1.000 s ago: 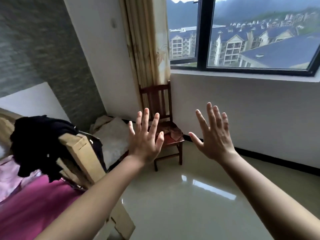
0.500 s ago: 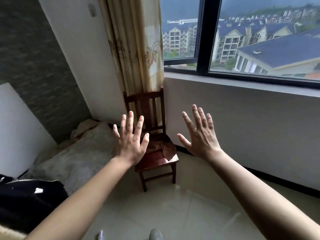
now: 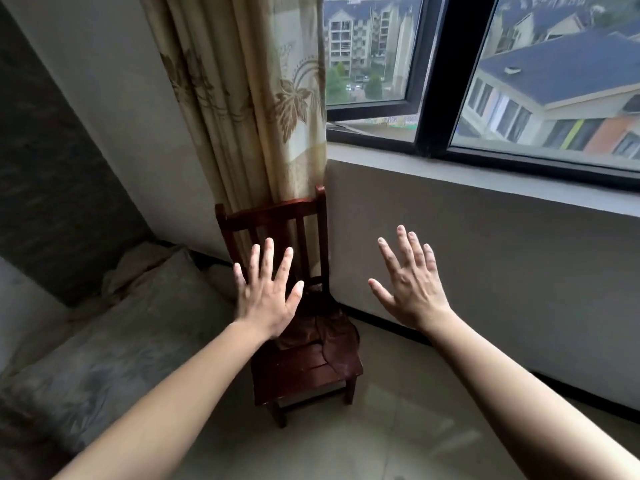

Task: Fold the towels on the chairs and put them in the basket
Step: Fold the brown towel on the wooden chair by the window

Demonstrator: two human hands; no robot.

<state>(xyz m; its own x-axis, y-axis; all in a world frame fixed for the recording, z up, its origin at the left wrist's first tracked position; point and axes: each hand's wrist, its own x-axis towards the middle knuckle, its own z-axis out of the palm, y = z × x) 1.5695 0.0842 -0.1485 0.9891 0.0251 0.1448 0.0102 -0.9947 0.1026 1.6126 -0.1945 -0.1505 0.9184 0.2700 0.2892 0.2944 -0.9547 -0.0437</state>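
Observation:
A small dark wooden chair (image 3: 304,372) stands in the corner under the window, its back against the curtain. A crumpled brown towel (image 3: 329,337) lies on the rear of its seat, partly hidden by my left hand. My left hand (image 3: 268,296) is held out above the chair with fingers spread, holding nothing. To the right of the chair my right hand (image 3: 412,289) is raised in front of the wall, also spread and empty. No basket is in view.
A beige patterned curtain (image 3: 256,98) hangs behind the chair. A grey mattress with bedding (image 3: 114,341) lies on the floor at the left. The window (image 3: 433,74) and its sill run along the right wall. Pale tiled floor (image 3: 363,445) lies in front.
The view has come closer to the chair and turned right; the bed clutter at the left has left the view. Both hands stay spread and empty, now over and beside the chair.

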